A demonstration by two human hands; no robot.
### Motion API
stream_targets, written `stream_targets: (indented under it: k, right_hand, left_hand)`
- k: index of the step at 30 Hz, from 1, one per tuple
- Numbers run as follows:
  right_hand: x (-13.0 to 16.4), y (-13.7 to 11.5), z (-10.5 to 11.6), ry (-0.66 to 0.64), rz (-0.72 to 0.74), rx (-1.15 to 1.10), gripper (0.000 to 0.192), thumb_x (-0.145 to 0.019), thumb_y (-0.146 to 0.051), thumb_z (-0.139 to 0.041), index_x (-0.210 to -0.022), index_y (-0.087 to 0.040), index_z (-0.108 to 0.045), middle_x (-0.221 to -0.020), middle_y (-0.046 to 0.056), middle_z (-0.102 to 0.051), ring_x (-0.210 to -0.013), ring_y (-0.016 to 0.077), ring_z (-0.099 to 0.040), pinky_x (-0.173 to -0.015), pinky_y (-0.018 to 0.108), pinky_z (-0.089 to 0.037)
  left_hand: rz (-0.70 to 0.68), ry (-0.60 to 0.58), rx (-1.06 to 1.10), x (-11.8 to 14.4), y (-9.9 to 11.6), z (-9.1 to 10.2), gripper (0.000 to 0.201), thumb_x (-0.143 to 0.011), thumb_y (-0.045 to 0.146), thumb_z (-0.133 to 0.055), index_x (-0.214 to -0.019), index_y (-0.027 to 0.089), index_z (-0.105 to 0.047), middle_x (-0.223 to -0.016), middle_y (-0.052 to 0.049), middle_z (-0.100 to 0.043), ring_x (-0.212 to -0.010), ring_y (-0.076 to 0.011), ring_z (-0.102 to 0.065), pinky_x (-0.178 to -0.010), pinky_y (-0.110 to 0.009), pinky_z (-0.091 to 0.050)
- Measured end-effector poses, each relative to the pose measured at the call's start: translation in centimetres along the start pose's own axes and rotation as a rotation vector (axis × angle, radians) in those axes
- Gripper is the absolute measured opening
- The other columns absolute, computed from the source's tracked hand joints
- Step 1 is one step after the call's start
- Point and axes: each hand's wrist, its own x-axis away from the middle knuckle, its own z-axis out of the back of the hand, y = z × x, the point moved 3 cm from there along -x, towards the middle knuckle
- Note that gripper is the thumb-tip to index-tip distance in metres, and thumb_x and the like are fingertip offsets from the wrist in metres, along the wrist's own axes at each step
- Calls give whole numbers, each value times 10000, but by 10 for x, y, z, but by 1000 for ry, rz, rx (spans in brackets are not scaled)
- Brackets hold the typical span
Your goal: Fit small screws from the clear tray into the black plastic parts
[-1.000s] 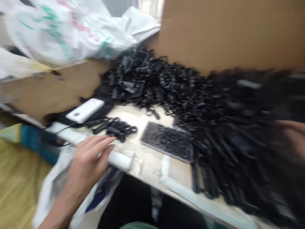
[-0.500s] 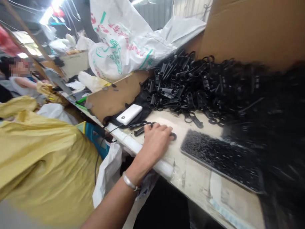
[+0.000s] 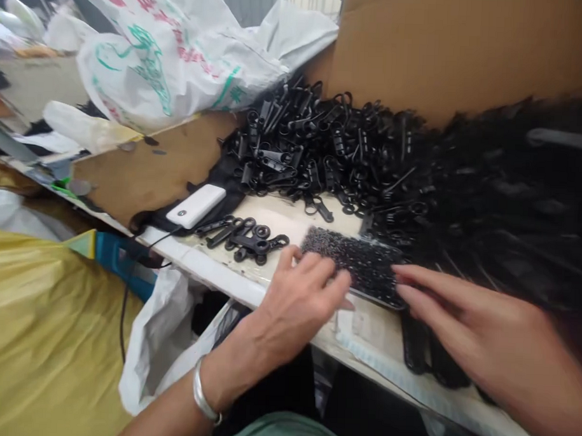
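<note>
My left hand [image 3: 307,295], with a silver bangle on the wrist, hovers over the near left edge of a shallow tray [image 3: 401,307] filled with tiny black bits. Its fingers are bent and slightly apart, and nothing shows in them. At the tray's right end, my right hand [image 3: 487,333] has thumb and forefinger brought close together; whatever lies between them is too small or blurred to make out. Left of the tray, several black plastic parts with ringed ends [image 3: 256,242] lie in a small group on the table [image 3: 284,211].
Behind the tray rises a large heap of similar black parts [image 3: 317,142], against a cardboard sheet [image 3: 459,52]. A white power bank [image 3: 196,206] with a cable lies at left. A printed white sack [image 3: 182,55] stands behind, and a yellow sack [image 3: 48,337] hangs at lower left.
My left hand has left the black parts, which now lie uncovered, and moved to the tray. My right hand has come into view at right. The view has turned rightward.
</note>
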Motion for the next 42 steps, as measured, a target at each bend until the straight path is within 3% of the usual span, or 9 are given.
stream_targets:
  k: [4,7,11,15,18,24,28,32,42]
  right_hand:
    - [-21,-11,-18,-202,33,83,226,-889,-272,-541,-1048,-216,-691,-1034,31,-701,-913,249,-657,-809,368,-505]
    - [-29,-12,-29,-317,28,294,218,-904,-261,-568,-1098,-235,-664,-1064,23,-678,-926,241,-640,-719,338,-475]
    - [-34,-10,-38,-371,30,470,122,-895,-321,-583,-968,-272,-668,-988,4,-658,-765,221,-627,-534,307,-346]
    - [-39,-10,-45,-391,26,508,107,-889,-322,-584,-932,-260,-660,-930,13,-660,-739,219,-612,-517,296,-273]
    - [-42,-10,-47,-415,11,502,106,-895,-318,-581,-891,-252,-664,-916,16,-664,-745,215,-613,-525,287,-263]
    - [-43,-11,-44,-418,4,482,113,-905,-297,-559,-891,-257,-664,-897,10,-665,-774,213,-616,-530,288,-265]
    - [-41,-8,-44,-410,14,484,127,-914,-290,-533,-887,-275,-656,-917,-7,-662,-777,214,-613,-525,293,-259]
    - [-40,-4,-46,-419,41,469,116,-913,-305,-535,-902,-277,-647,-950,-10,-651,-787,209,-607,-525,294,-263]
    - [-46,-6,-44,-471,-23,444,125,-918,-338,-523,-884,-278,-627,-870,-7,-645,-742,213,-597,-528,276,-280]
  left_hand:
    - [-4,-187,110,0,17,-21,241,-904,400,-541,-993,176,-552,-900,-33,-627,-884,-214,-540,-870,-421,-299]
    - [66,-230,159,10,6,-21,323,-871,368,-610,-1119,182,-521,-991,-55,-656,-962,-227,-556,-897,-429,-279]
    - [150,-254,192,28,-9,-19,211,-895,193,-567,-1104,184,-545,-935,-44,-682,-926,-209,-586,-886,-420,-269]
    - [157,-256,239,34,-11,-24,133,-910,150,-495,-970,188,-608,-812,-23,-676,-829,-181,-586,-869,-411,-261]
    - [163,-303,244,28,-12,-24,227,-923,111,-422,-860,185,-628,-755,-17,-654,-796,-174,-570,-823,-395,-266]
    - [192,-424,328,15,-16,-22,286,-926,108,-389,-736,158,-596,-799,-35,-609,-770,-158,-558,-744,-340,-293]
    - [211,-425,366,16,-19,-21,277,-972,218,-382,-799,168,-593,-835,-21,-606,-795,-160,-555,-757,-337,-295]
    - [212,-407,416,18,-21,-21,149,-923,327,-537,-944,199,-611,-982,-9,-636,-942,-182,-566,-803,-335,-293]
    - [215,-415,486,20,-22,-24,181,-879,211,-599,-1058,225,-622,-973,-13,-661,-941,-189,-578,-836,-361,-284]
